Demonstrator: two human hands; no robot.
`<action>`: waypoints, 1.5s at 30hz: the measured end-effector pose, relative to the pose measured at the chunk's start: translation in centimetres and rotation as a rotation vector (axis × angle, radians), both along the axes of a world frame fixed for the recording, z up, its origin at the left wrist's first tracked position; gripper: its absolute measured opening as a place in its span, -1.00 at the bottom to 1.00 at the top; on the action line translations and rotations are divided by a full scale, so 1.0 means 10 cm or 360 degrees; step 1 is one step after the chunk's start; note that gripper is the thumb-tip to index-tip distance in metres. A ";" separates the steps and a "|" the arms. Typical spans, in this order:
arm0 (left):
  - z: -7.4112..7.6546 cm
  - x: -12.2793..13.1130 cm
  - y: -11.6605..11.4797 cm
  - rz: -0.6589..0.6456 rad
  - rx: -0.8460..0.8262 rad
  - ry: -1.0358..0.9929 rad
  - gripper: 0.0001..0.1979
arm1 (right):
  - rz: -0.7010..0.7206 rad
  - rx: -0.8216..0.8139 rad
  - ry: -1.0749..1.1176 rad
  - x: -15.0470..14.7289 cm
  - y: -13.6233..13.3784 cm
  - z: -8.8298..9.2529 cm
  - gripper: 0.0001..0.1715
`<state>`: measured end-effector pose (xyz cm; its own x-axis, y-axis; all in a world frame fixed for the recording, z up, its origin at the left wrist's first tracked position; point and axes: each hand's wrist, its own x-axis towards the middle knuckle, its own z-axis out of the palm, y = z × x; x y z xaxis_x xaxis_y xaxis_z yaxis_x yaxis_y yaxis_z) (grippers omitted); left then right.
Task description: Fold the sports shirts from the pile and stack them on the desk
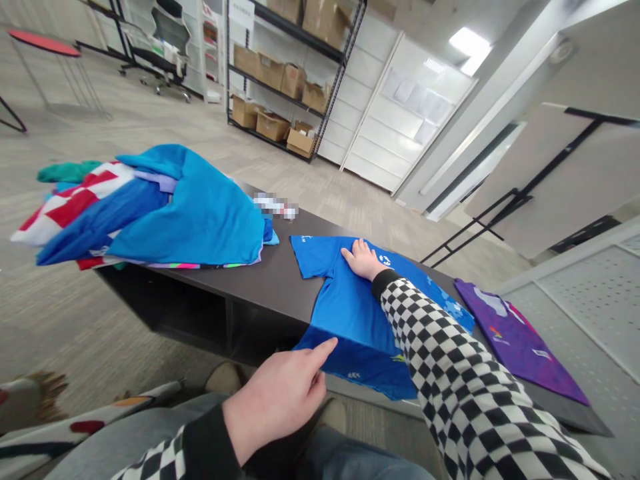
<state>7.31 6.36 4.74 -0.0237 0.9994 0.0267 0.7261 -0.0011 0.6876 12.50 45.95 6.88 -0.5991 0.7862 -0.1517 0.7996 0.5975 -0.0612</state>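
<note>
A blue T-shirt [350, 300] lies spread over a dark low bench, its lower part hanging over the near edge. My right hand [363, 259] rests on the upper part of the shirt, fingers outstretched and pressing nothing but the cloth. Nearer to me, my left hand [280, 393] hovers in front of the hanging part of the shirt. Its index finger points out, the thumb is apart, and the other fingers are partly hidden. I see nothing held in it.
On the bench's [270, 280] left end sits a heap of coloured clothes [190, 207]. A folded purple garment [520, 340] lies at the right end. Behind stand shelves with cardboard boxes [273, 125], an office chair [170, 40] and a tilted white board [565, 167].
</note>
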 end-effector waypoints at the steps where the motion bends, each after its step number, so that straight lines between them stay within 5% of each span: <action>1: -0.01 0.00 0.00 -0.0015 -0.0005 0.0016 -0.31 | -0.0003 -0.0011 -0.0015 -0.02 0.00 0.02 0.15; 24: -0.01 -0.03 -0.04 -0.0054 0.0060 0.0037 -0.45 | 0.0093 0.0021 0.0052 -0.41 -0.39 -0.02 0.12; 45: -0.11 0.00 0.00 -0.0026 -0.0065 0.0119 -0.59 | 0.0020 -0.0056 0.0090 -0.49 -0.40 0.01 0.26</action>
